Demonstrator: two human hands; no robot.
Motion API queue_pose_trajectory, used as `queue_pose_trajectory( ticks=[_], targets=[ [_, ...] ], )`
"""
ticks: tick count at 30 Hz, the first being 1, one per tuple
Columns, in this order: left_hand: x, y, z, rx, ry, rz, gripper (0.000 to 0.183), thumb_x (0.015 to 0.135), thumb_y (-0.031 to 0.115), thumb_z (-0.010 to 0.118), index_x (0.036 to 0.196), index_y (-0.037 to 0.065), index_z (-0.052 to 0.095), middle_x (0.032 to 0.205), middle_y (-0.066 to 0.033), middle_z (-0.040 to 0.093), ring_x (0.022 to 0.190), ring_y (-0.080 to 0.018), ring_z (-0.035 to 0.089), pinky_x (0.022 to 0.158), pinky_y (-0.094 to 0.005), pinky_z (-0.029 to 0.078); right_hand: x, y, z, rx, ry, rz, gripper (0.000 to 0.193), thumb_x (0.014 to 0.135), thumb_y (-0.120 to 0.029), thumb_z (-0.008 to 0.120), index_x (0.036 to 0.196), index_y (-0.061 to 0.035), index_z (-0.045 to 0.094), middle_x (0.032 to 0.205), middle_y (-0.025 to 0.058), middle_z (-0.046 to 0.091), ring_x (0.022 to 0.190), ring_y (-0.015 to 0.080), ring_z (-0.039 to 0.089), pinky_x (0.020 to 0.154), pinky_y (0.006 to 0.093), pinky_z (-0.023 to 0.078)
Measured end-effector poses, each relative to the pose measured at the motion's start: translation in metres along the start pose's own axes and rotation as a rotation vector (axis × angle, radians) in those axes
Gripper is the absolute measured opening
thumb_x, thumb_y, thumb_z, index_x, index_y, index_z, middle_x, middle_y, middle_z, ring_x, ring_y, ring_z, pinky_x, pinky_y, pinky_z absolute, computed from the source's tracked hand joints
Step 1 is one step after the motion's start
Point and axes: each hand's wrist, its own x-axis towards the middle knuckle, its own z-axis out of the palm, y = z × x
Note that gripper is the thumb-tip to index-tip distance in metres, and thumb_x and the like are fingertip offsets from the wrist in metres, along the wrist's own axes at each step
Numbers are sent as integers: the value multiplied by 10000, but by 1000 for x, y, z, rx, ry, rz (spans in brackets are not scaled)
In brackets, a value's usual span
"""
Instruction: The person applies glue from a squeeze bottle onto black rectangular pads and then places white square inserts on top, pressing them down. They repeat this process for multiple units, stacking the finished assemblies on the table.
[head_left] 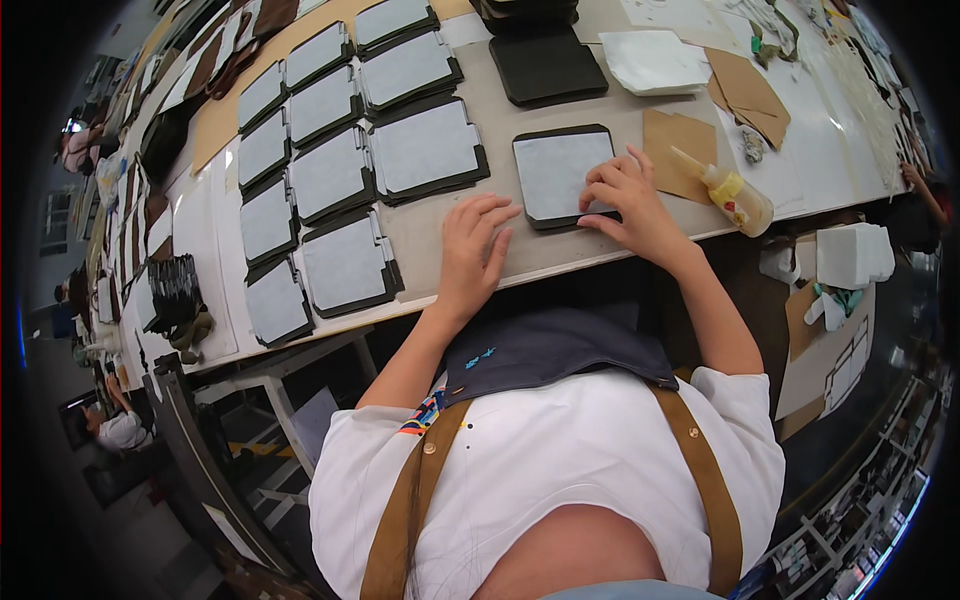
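Observation:
A black panel with rounded corners (539, 221) lies in front of me, with a pale grey-white sheet (552, 172) covering most of it. My right hand (632, 205) rests over its right side, fingers bent and apart, fingertips at the sheet's lower right corner. To the left of the panel, my left hand (474, 245) hovers near the table's front edge, its fingers loosely spread and holding nothing. Left of that hand, several stacks of similar black panels topped with pale sheets (425, 150) stand in rows.
A yellowish glue bottle with a pointed nozzle (738, 200) lies by brown cardboard pieces (672, 150) at the right. Behind the panel sit plain black panels (548, 68) and a white sheet stack (655, 62). Brown and black strips (210, 60) lie far left. Other people are beyond the table.

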Motion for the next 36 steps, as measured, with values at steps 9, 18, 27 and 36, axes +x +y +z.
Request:
queue_pose_trajectory(
  ticks=[9,18,27,36],
  targets=[
    [29,1,-6,-997,-164,-754,287,1076,225,521,1189,-10,642,974,-74,720,791,-114,667,703,-231,500,-7,-22,3,-68,392,-86,187,778,-43,769,890,-127,646,929,-9,632,970,216,588,1145,494,266],
    [67,-59,-45,-386,-22,-534,238,991,201,673,1096,-12,664,909,2,687,792,-31,580,684,-202,458,-25,-34,-3,-167,424,44,287,800,-133,795,1067,-126,687,1132,28,630,1109,240,559,1150,498,264],
    [129,-288,-179,-74,511,-537,338,973,254,685,1139,-40,681,899,-62,726,812,-92,631,733,-254,495,-72,41,-56,-555,695,509,226,933,-164,687,1148,-95,666,1268,58,586,1215,281,485,1108,465,279],
    [123,-284,-171,742,559,-514,500,943,329,683,1357,66,586,1327,-181,604,1262,-328,532,1077,-469,402,-159,120,-59,-321,609,1039,690,969,-468,657,1482,-56,453,1396,144,542,1310,306,482,1128,462,310]
  ],
)
